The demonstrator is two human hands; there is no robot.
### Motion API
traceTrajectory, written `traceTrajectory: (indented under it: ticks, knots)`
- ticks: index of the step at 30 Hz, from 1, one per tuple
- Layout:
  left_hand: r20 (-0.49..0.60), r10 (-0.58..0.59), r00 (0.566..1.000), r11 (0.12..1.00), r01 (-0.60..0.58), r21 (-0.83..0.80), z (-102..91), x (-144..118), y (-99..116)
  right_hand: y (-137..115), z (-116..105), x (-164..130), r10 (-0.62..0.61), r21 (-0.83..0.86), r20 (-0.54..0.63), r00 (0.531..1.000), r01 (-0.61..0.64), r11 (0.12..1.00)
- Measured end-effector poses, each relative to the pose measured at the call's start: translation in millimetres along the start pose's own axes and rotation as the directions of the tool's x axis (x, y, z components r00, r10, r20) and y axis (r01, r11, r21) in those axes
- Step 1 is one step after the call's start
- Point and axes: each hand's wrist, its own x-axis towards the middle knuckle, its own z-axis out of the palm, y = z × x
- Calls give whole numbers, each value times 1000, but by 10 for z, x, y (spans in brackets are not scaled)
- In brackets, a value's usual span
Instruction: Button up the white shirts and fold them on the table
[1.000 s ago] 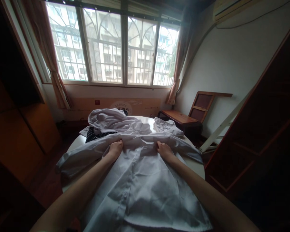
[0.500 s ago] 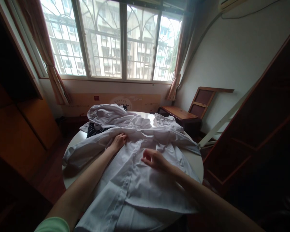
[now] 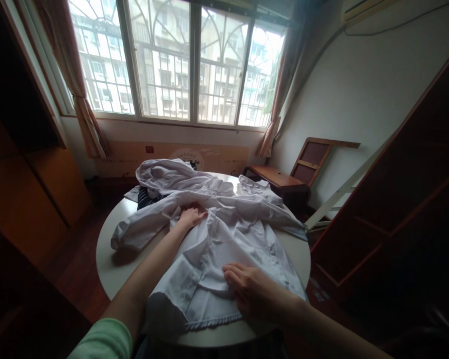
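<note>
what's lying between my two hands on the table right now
In the head view, only the white shirt lies between the left hand and the right hand: its buttoned front, wrinkled, spread over the round table.

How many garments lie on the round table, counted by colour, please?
White garments: 3, namely the white shirt under the left hand and right hand, a crumpled one, and another.
Dark striped garment: 1.
Total: 4.

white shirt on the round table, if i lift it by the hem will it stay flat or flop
The white shirt would probably flop: it lies creased and a sleeve trails sideways. It looks thin and light. It may slide, since the table looks smooth.
</note>
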Motion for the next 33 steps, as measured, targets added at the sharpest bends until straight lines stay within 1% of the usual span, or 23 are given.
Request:
traceTrajectory:
  ticks: [3,5,8,10,11,13,15,16,17,18,19,20,21,22,23,24,25,27,30,31,33]
  knots:
    - [-22,-11,1000,1000,10,-18,-3,38,12,82,-19,2,43,-47,-13,999,-43,998]
    - [-34,0,999,1000,0,-26,-9,56,15,159,-16,-8,79,-47,-32,996,-81,996]
    - [-59,13,998,999,-15,-34,-20,63,15,244,-23,-55,108,74,-78,991,-102,992]
    - [-75,22,997,999,-25,-35,-24,52,13,257,-69,-105,80,215,-58,995,-66,974]
    - [-81,26,996,999,-29,-35,-25,42,12,252,-112,-134,53,293,-14,999,-46,955]
    - [-89,29,996,999,-32,-34,-30,21,10,234,-234,-189,-22,455,135,991,-43,889]
    - [-92,27,995,999,-30,-32,-47,0,17,231,-385,-226,-120,606,311,943,-99,789]
    - [-94,24,995,999,-27,-30,-62,-7,27,243,-460,-231,-166,665,369,914,-134,735]
    - [-96,20,995,999,-22,-27,-83,-10,44,268,-526,-222,-188,711,388,902,-163,684]
    - [-101,13,995,1000,-15,-24,-108,-8,67,310,-578,-197,-176,745,367,913,-176,644]
    - [-109,4,994,1000,-6,-21,-136,-3,98,368,-612,-154,-121,761,308,944,-168,627]
    - [-121,-9,993,1000,7,-17,-163,6,135,445,-625,-91,-31,757,215,976,-146,637]
    - [-135,-5,991,1000,1,-24,-186,17,176,537,-615,-12,79,734,97,992,-125,668]
    - [-147,21,989,999,-28,-41,-201,25,218,641,-582,82,182,682,-28,983,-114,722]
    - [-150,71,986,995,-81,-66,-205,29,259,753,-529,185,251,627,-135,959,-113,771]
    - [-138,137,981,984,-151,-92,-196,24,294,866,-457,290,299,574,-218,929,-126,809]
    - [-113,210,971,968,-223,-118,-175,7,322,975,-371,390,322,519,-271,907,-143,843]
    - [-42,324,945,933,-327,-152,-104,-65,349,1164,-178,554,331,411,-309,892,-188,892]
    - [25,374,927,918,-367,-150,3,-238,323,1352,68,672,367,223,-262,892,-314,923]
    - [32,387,922,913,-378,-150,22,-293,305,1393,113,685,365,171,-246,898,-331,928]
    - [46,426,903,895,-414,-164,26,-366,271,1453,131,706,337,111,-227,914,-320,941]
